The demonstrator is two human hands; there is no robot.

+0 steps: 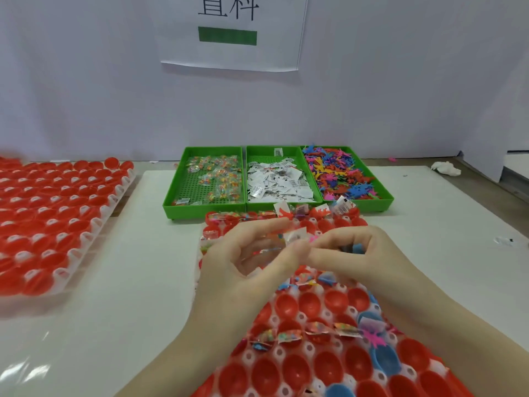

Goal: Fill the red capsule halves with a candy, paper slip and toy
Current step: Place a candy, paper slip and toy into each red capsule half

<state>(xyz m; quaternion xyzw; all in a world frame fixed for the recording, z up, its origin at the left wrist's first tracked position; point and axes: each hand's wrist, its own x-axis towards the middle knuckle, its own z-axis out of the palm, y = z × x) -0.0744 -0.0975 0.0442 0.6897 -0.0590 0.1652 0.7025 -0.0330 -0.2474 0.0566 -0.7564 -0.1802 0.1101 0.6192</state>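
Two bare hands met above a white tray [286, 351] of red capsule halves [310, 303] on the desk. The left hand [246, 253] curled around clear candy packets [266, 253]. The right hand [352, 250] pinched small items at its fingertips, with something blue showing inside the grip; exactly what could not be told.

Beyond the hands sat three green bins: candies [217, 179], paper slips [279, 180] and coloured toys [340, 174].

The task looked partly done. Cups just beyond and just below the hands held packets, slips or toys. Many nearer cups were bare. A second tray [51, 213], far left of the hands, looked unfilled.

A wall notice [229, 32] showed large Chinese characters, cut off at the top.
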